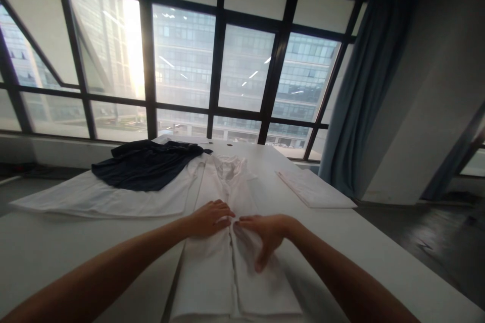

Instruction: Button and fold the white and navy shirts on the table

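A white button-front shirt [204, 267] lies lengthwise before me, its collar [227, 164] at the far end and its hem close to me. My left hand [212, 218] rests on the left front panel, palm down, fingers apart and slightly bent beside the front opening. On the other side, my right hand [267, 232] reaches over the right panel with its fingertips at the opening. The right thumb points down toward the hem, well away from the fingers. Both hands look open. The fingertips nearly meet across the opening.
The white table [322, 242] runs toward large windows. At the left, a dark navy garment [147, 166] lies on another white garment [113, 199]. A folded white garment [314, 189] sits at the right edge. A blue curtain [359, 96] hangs behind it.
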{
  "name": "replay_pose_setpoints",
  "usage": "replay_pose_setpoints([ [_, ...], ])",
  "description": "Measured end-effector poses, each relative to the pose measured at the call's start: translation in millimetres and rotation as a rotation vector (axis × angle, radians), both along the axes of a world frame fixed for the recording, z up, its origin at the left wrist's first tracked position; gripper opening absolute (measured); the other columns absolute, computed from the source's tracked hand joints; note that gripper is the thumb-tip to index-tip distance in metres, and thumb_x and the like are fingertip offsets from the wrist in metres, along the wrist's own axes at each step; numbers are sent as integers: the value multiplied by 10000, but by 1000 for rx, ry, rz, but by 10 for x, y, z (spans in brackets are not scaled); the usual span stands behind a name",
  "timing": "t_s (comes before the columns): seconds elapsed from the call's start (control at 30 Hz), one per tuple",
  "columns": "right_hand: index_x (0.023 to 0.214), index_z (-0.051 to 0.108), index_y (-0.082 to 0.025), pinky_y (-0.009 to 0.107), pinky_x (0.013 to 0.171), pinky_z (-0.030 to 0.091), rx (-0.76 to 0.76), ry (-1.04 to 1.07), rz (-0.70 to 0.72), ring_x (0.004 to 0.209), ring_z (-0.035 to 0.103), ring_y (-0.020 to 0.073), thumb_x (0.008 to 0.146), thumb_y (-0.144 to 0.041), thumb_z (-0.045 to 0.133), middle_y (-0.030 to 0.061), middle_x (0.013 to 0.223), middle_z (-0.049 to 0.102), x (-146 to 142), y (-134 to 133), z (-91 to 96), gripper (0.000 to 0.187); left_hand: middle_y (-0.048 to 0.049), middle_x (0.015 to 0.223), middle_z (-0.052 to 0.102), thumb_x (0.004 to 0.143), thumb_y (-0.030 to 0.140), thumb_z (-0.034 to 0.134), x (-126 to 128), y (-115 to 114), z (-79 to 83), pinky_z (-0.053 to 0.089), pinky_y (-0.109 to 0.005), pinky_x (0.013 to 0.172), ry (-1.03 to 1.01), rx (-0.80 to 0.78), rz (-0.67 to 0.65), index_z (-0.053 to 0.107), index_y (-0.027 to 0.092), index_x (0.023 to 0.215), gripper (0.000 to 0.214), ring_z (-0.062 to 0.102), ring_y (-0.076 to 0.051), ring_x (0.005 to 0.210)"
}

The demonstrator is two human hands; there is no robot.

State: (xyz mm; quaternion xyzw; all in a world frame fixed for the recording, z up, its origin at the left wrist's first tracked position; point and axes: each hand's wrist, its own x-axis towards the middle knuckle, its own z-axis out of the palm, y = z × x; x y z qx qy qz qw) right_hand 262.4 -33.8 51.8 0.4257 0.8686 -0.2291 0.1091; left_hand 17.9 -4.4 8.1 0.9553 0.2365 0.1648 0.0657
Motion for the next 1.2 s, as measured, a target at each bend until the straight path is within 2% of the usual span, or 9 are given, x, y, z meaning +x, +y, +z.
replay_pose_setpoints([
  [0.1, 1422, 450, -198, 342, 945, 456, 112, 108, -116, 1051, 629, 258, 735, -554, 679, 102, 1190, 660, 100, 441, 123, 807, -106, 1517, 361, 946, 531, 397, 50, 110, -28, 255, -549, 1107, 84, 17, 50, 503, 265, 1344, 491, 305, -323, 1393],
  [0.2, 1334, 548, -193, 338, 935, 458, 480, 122, -327, 1020, 630, 240, 810, -357, 635, 93, 1131, 677, 192, 990, 102, 556, -89, 1566, 259, 967, 548, 306, 46, 159, -47, 171, -626, 1110, 185, -79, 31, 389, 302, 1424, 526, 173, -337, 1443],
  [0.33, 1390, 483, -217, 327, 981, 441, 753, 156, -445, 1155, 565, 233, 806, -163, 584, 103, 1403, 481, 269, 1702, -9, 595, -90, 1564, 258, 963, 556, 312, 23, 153, -30, 153, -633, 1116, 180, -125, 7, 359, 308, 1439, 539, 183, -338, 1439],
  [0.43, 1429, 427, -272, 332, 937, 480, 764, 190, -421, 1110, 590, 232, 803, -177, 616, 80, 1515, 329, 290, 2146, -78, 661, -93, 1559, 270, 956, 528, 357, 13, 132, 12, 171, -628, 1116, 183, -120, 9, 372, 295, 1434, 531, 207, -347, 1430],
  [0.53, 1320, 560, -263, 326, 956, 470, 749, 206, -345, 1118, 582, 226, 792, -187, 651, 70, 1514, 329, 300, 2492, -169, 541, -97, 1550, 294, 937, 516, 408, -5, 143, 66, 216, -604, 1113, 201, -99, -2, 381, 282, 1431, 547, 264, -351, 1411],
  [0.7, 976, 729, -178, 340, 1039, 389, 847, 173, -257, 1196, 507, 221, 783, -58, 537, 101, 1339, 534, 369, 2846, -253, 297, -75, 1509, 385, 878, 627, 455, -47, 259, 110, 306, -576, 1075, 156, -89, -59, 428, 325, 1403, 606, 356, -360, 1363],
  [0.93, 725, 724, -171, 394, 943, 405, 811, -192, -32, 1114, 500, 279, 721, -105, 600, 115, 1153, 633, 330, 3161, 80, 140, -65, 1520, 367, 862, 650, 462, -72, 351, 123, 279, -616, 1068, 143, -192, -74, 414, 353, 1410, 625, 345, -382, 1360],
  [1.07, 828, 728, -142, 414, 971, 353, 832, -331, 39, 1090, 504, 272, 811, -94, 524, 156, 1074, 647, 98, 3326, 26, 209, -64, 1526, 356, 886, 610, 457, -70, 395, 126, 286, -600, 1069, 156, -196, -92, 389, 351, 1424, 601, 347, -376, 1359],
  [1.2, 1085, 683, -196, 409, 972, 361, 816, -150, -202, 1105, 512, 252, 838, -137, 536, 120, 1189, 598, 118, 3456, -196, 294, -59, 1528, 354, 884, 549, 497, -68, 433, 94, 304, -601, 1053, 169, -166, -110, 381, 343, 1420, 586, 361, -376, 1347],
])
